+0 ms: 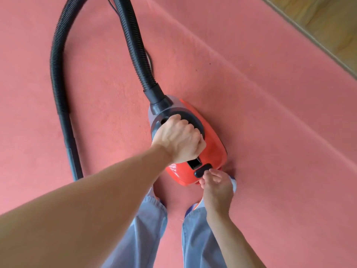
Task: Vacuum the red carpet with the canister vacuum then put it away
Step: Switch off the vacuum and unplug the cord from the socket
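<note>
Probably light and rigid, the canister vacuum [209, 146] carries by its top handle [196, 163], which the left hand [177, 140] grips. The right hand [217, 188] bunches its fingers [214, 174] at the five-o'clock button [202, 170]; whether they pinch anything is unclear. Its hose [58, 74] flops.

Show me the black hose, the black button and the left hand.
black hose [133, 45], head view, ribbed part above its lower end.
black button [201, 170], head view, its top face.
left hand [179, 140], head view, back of the hand gripping the vacuum handle [195, 122].
</note>
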Tool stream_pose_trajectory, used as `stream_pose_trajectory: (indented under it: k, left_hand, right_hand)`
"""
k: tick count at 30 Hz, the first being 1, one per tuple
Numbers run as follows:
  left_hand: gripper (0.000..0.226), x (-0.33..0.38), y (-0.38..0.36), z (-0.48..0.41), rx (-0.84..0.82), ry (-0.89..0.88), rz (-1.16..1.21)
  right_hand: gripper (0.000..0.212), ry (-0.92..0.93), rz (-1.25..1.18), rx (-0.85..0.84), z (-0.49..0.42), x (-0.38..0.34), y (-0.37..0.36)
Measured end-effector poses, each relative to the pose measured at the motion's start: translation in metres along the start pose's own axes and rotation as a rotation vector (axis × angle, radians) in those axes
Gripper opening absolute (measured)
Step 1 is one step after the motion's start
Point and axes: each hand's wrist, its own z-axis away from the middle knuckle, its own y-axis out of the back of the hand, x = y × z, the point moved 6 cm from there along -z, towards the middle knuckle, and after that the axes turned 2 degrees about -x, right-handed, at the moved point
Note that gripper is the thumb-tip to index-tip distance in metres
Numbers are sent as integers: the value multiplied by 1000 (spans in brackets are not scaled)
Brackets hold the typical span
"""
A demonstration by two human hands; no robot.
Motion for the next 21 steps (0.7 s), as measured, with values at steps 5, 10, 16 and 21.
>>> stream_pose_trajectory:
  k: [5,10,16,21]
  left_hand:
    - [43,-2,-1,1,65,0,0]
    - [43,-1,-2,2,93,-7,16]
    - [40,-1,-3,4,118,3,17]
    - [41,0,3,4,69,16,20]
  right_hand:
    - [12,-42,66,-109,-9,8,-14]
    - [14,2,74,-49,-20,9,-10]
    - [16,47,106,-32,-26,14,-12]
    - [16,-35,84,-79,-35,13,-11]
